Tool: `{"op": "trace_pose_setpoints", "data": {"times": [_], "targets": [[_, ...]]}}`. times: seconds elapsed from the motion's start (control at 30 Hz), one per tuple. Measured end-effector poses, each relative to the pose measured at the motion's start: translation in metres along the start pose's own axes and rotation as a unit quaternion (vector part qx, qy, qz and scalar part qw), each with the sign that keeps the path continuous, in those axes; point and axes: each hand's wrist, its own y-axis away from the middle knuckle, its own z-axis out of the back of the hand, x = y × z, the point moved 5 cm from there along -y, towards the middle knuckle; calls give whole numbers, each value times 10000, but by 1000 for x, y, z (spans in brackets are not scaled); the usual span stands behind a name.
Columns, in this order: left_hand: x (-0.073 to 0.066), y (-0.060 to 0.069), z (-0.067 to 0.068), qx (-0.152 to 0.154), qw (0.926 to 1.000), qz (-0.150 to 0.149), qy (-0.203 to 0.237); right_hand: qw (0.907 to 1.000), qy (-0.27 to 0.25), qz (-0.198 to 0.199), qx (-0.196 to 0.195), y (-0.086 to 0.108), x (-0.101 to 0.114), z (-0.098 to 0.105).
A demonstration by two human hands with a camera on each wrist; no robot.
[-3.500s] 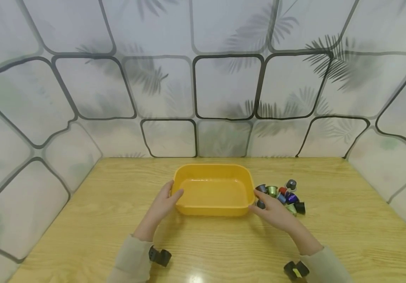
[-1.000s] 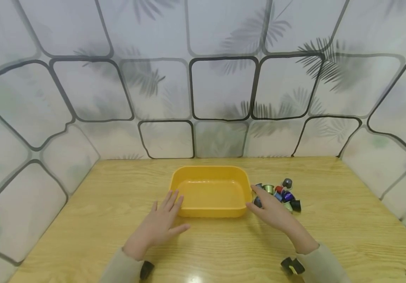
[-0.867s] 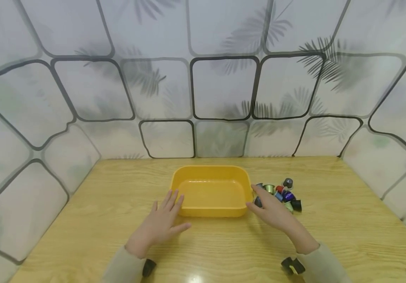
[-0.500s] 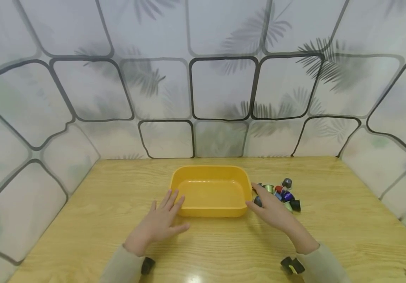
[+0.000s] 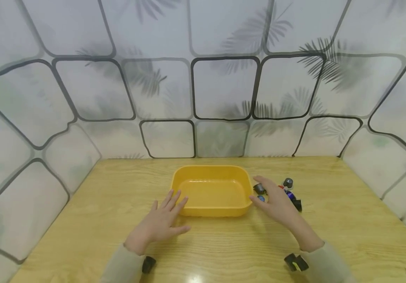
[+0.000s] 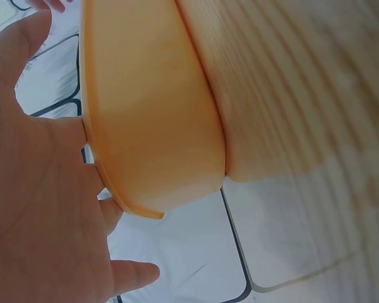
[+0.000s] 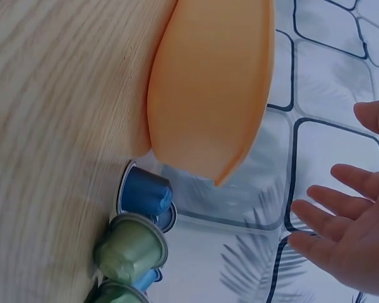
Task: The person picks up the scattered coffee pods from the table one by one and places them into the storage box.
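Observation:
A yellow rectangular tray (image 5: 211, 212) stands on the wooden table with nothing inside it. My left hand (image 5: 158, 224) lies spread at its near left corner, fingertips at the rim; the left wrist view shows the fingers of that hand (image 6: 44, 189) along the tray's edge (image 6: 151, 113). Just right of the tray, my right hand (image 5: 278, 206) hovers over a heap of small capsules, hiding part of it. In the right wrist view the right hand (image 7: 350, 221) has its fingers apart and holds nothing, with a blue capsule (image 7: 145, 191) and a green capsule (image 7: 131, 249) on the table.
Other capsules, among them a dark grey one (image 5: 288, 182) and a black one (image 5: 297, 205), lie to the right of my right hand. The wooden table (image 5: 118, 188) reaches back to a wall (image 5: 224, 86) patterned with rounded blocks and leaves.
Earlier both hands held the tray's sides; the left has since slid to the near left corner with fingers spread. My right hand has come off the tray and moved slightly right, over the capsules.

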Motion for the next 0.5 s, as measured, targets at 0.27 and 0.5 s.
{"op": "trace_pose_setpoints", "data": {"times": [0.27,0.5], "targets": [[-1,0,1,13,10000,-44,12,9999,17,-74,-124,-3,-10,8],[-1,0,1,59,10000,7,65,9999,97,16,-85,-1,-18,9]]}}
